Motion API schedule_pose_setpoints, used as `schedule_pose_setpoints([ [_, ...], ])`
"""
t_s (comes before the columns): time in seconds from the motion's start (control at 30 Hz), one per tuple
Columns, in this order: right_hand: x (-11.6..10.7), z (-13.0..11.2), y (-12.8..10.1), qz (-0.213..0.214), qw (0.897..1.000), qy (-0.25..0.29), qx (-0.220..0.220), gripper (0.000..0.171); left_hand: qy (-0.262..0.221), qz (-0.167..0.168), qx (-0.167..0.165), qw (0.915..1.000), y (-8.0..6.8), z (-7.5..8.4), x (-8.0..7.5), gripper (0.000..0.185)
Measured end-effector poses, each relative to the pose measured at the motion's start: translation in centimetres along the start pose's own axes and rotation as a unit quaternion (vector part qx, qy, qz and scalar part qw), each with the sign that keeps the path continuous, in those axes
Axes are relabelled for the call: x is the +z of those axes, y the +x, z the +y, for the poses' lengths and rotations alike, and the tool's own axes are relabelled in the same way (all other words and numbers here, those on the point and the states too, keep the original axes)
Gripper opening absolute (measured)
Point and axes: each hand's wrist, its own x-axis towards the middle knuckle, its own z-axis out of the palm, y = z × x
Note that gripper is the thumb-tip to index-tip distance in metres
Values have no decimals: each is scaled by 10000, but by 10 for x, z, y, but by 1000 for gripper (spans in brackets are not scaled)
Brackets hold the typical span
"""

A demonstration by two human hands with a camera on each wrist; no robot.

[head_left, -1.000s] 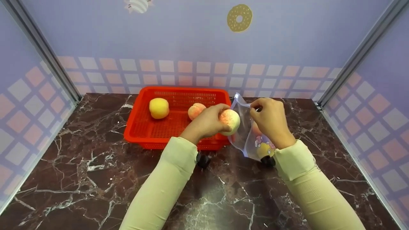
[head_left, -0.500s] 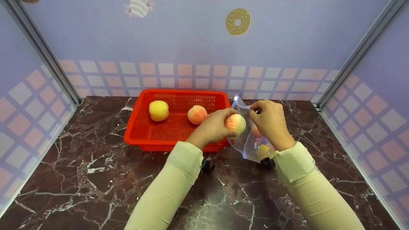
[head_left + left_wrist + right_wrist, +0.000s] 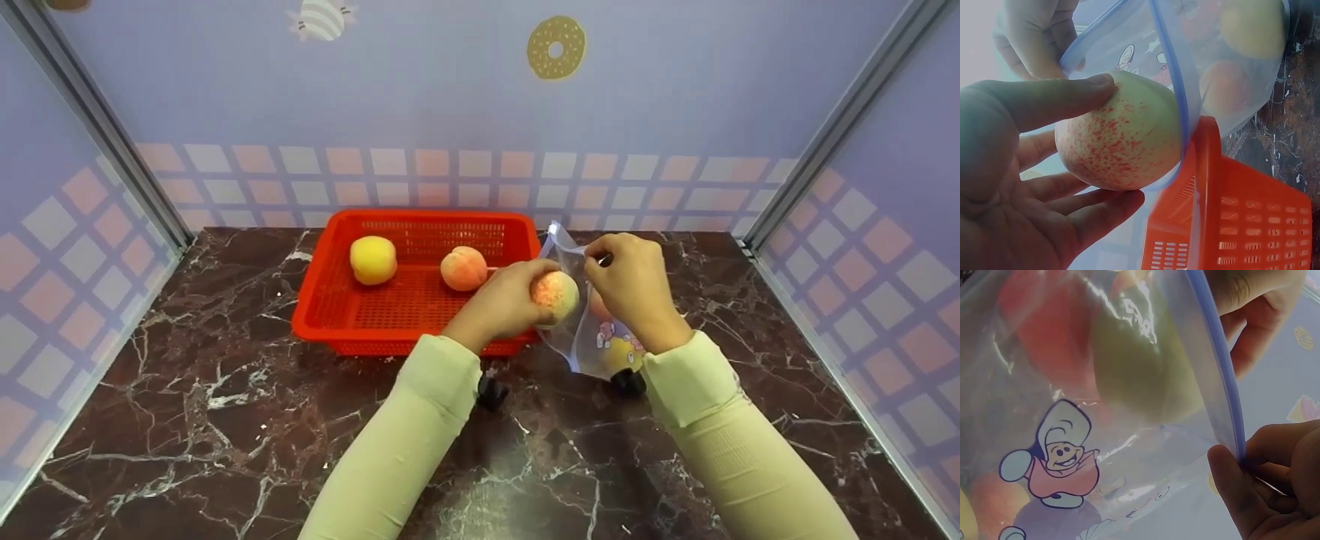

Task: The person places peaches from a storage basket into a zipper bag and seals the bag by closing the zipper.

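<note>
My left hand [image 3: 506, 304] grips a pale peach with red speckles [image 3: 556, 297], thumb on top and fingers beneath. The peach is at the mouth of a clear zip bag [image 3: 587, 351] and partly behind its blue zip edge in the left wrist view. With thumb and fingertips, my right hand [image 3: 634, 289] pinches the bag's rim and keeps the mouth apart. Through the film show a peach [image 3: 1224, 87] and a yellow fruit [image 3: 1252, 28]. A cartoon figure [image 3: 1064, 464] is printed on the bag's side.
A red plastic basket [image 3: 390, 332] stands left of the bag, its right end close against it. Inside it lie a yellow fruit [image 3: 373, 260] and a peach [image 3: 463, 268]. Patterned walls enclose the dark marbled tabletop [image 3: 225, 450] at the back and sides.
My left hand has moved right with the speckled peach, from the basket's right rim to the bag's mouth, then slowed. My right hand has stayed at the bag's rim.
</note>
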Motion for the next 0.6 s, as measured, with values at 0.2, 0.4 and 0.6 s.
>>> schedule_pose_setpoints([
  [0.2,0,0,-2,13,10000,65,66,15,-14,-45,-3,10000,2,2,3,64],
  [0.4,0,0,-3,22,9999,92,70,15,30,-42,-43,10000,2,1,4,63],
  [0.6,0,-1,-4,71,9999,81,11,16,114,-25,-38,9999,1,0,3,65],
])
